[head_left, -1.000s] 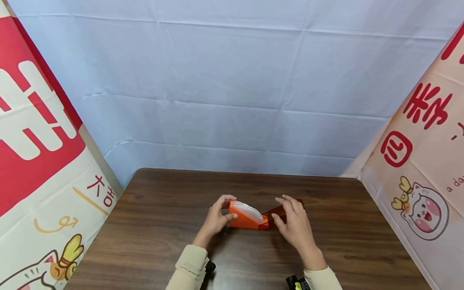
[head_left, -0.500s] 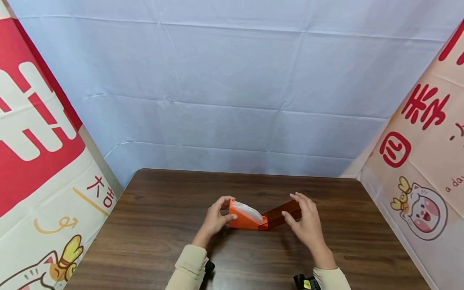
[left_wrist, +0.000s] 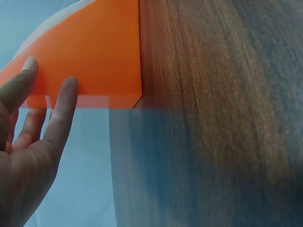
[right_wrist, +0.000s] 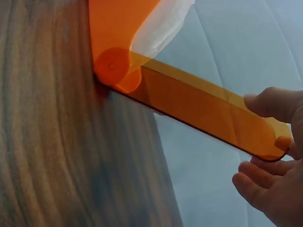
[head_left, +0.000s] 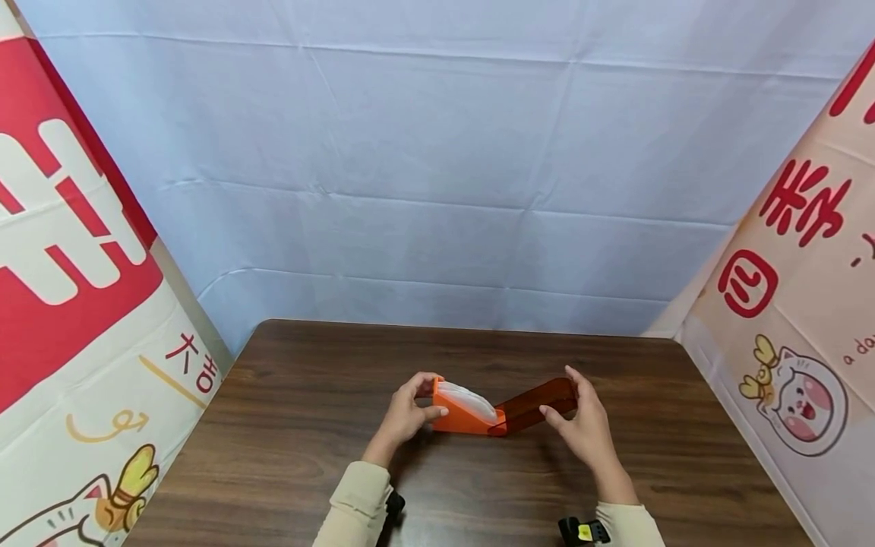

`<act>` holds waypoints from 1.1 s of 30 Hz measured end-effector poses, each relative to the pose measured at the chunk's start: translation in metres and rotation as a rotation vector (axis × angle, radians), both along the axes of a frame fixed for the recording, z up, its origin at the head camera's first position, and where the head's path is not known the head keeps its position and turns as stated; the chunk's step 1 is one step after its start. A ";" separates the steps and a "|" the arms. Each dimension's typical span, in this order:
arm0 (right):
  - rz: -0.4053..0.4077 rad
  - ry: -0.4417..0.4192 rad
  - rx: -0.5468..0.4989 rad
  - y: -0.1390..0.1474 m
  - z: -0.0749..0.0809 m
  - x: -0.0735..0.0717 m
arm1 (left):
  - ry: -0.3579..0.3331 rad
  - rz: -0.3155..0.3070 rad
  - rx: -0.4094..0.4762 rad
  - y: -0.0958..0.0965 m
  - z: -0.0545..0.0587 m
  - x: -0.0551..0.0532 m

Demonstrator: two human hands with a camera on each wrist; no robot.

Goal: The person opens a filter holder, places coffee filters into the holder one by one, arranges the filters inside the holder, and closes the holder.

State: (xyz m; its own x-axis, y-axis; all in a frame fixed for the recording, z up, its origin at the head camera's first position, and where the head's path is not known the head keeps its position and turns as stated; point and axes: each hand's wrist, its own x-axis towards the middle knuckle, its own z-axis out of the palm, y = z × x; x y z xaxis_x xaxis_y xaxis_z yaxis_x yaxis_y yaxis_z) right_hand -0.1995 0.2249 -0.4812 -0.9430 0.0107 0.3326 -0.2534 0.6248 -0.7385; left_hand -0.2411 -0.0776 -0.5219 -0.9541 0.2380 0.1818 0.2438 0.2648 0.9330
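Observation:
An orange case (head_left: 465, 416) stands on the table with white thin rounded sheets or discs (head_left: 468, 399) upright inside it. Its see-through amber lid (head_left: 536, 403) is swung wide on a round hinge (right_wrist: 111, 66) and slants up off the tabletop to the right. My left hand (head_left: 405, 410) grips the case's tall end, thumb on the front face and fingers partly hidden behind. At the lid's free end, my right hand (head_left: 588, 425) holds it, the thumb at one edge and the fingers around the end. What the white contents exactly are cannot be made out.
The dark wooden table (head_left: 307, 425) extends around the case, its far edge close to a pale blue cloth backdrop (head_left: 437, 190). Printed cloth panels hang at the left (head_left: 82, 304) and right (head_left: 772, 342).
My right hand has shifted right along the lid to its free end, uncovering more of the lid. The case and my left hand stay in place.

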 end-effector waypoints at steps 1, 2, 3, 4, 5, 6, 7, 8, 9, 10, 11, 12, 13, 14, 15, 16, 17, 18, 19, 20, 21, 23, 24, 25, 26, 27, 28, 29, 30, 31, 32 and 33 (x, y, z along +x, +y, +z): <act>-0.002 -0.017 -0.016 0.001 -0.001 0.000 | -0.009 0.000 0.000 0.000 0.000 0.000; -0.003 -0.034 -0.031 0.001 -0.003 -0.001 | -0.021 -0.002 0.003 0.000 0.000 0.000; -0.004 -0.052 -0.046 0.002 -0.004 -0.001 | -0.029 -0.002 0.005 0.000 0.000 0.000; -0.001 -0.071 -0.064 0.003 -0.005 -0.001 | -0.038 -0.003 0.009 0.000 0.000 0.000; 0.002 -0.089 -0.082 0.003 -0.005 -0.002 | -0.038 -0.008 0.013 -0.001 0.000 0.000; 0.006 -0.107 -0.098 0.004 -0.006 -0.002 | -0.039 -0.010 0.015 -0.001 -0.001 0.000; 0.012 -0.126 -0.116 0.005 -0.007 -0.003 | -0.041 -0.011 0.014 -0.001 -0.001 0.000; 0.019 -0.141 -0.137 0.006 -0.008 -0.003 | -0.038 -0.013 0.012 -0.001 0.000 0.000; 0.026 -0.154 -0.159 0.007 -0.010 -0.004 | -0.031 -0.015 0.008 -0.001 0.001 0.001; 0.034 -0.162 -0.180 0.008 -0.011 -0.004 | -0.025 -0.019 0.009 -0.001 0.002 0.002; 0.041 -0.169 -0.196 0.009 -0.012 -0.005 | -0.020 -0.023 0.013 -0.001 0.005 0.003; 0.048 -0.174 -0.215 0.010 -0.014 -0.005 | -0.018 -0.026 0.015 -0.001 0.009 0.005; 0.053 -0.177 -0.232 0.012 -0.015 -0.006 | -0.018 -0.030 0.018 -0.001 0.013 0.007; 0.055 -0.181 -0.247 0.013 -0.017 -0.007 | -0.010 -0.035 0.015 -0.001 0.018 0.008; 0.057 -0.183 -0.259 0.014 -0.018 -0.008 | -0.007 -0.039 0.012 -0.001 0.023 0.010; 0.060 -0.186 -0.265 0.016 -0.018 -0.009 | -0.007 -0.042 0.013 -0.001 0.027 0.012; 0.063 -0.190 -0.274 0.017 -0.019 -0.010 | -0.009 -0.043 0.011 -0.001 0.031 0.014; 0.065 -0.195 -0.283 0.018 -0.020 -0.012 | -0.002 -0.043 0.002 -0.001 0.033 0.015; 0.066 -0.200 -0.287 0.019 -0.020 -0.013 | -0.006 -0.039 0.000 -0.002 0.032 0.014; 0.066 -0.208 -0.290 0.020 -0.021 -0.014 | -0.007 -0.034 -0.008 -0.002 0.028 0.012; 0.069 -0.212 -0.292 0.020 -0.021 -0.015 | -0.016 -0.028 -0.013 -0.002 0.024 0.011; 0.071 -0.219 -0.294 0.022 -0.022 -0.016 | -0.029 -0.018 -0.021 -0.002 0.015 0.006; 0.071 -0.221 -0.294 0.022 -0.022 -0.017 | -0.031 -0.014 -0.027 -0.002 0.010 0.004; 0.070 -0.221 -0.295 0.023 -0.022 -0.017 | -0.039 -0.012 -0.028 -0.002 0.005 0.001; 0.072 -0.221 -0.295 0.023 -0.022 -0.017 | -0.041 -0.011 -0.033 -0.002 0.003 0.000; 0.074 -0.220 -0.298 0.023 -0.022 -0.017 | -0.040 -0.012 -0.032 -0.002 0.002 -0.001; 0.076 -0.218 -0.299 0.023 -0.023 -0.017 | -0.039 -0.013 -0.030 -0.002 0.001 -0.002; 0.078 -0.216 -0.301 0.023 -0.023 -0.017 | -0.036 -0.015 -0.028 -0.003 0.000 -0.002; 0.081 -0.215 -0.300 0.023 -0.023 -0.016 | -0.034 -0.016 -0.028 -0.003 0.000 -0.003; 0.082 -0.214 -0.299 0.024 -0.023 -0.017 | -0.030 -0.019 -0.027 -0.003 0.000 -0.003; 0.083 -0.213 -0.298 0.024 -0.023 -0.016 | -0.031 -0.016 -0.030 -0.003 0.001 -0.003; 0.082 -0.213 -0.296 0.024 -0.023 -0.017 | -0.027 -0.017 -0.033 -0.003 0.001 -0.003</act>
State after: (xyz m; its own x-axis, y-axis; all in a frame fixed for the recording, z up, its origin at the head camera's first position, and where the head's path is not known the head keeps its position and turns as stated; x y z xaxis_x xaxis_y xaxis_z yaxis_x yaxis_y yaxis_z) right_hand -0.2160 0.2485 -0.5040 -0.9924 -0.0016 0.1230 -0.1153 0.3605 -0.9256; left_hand -0.2441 -0.0809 -0.5213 -0.9543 0.2595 0.1483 0.2238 0.2913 0.9301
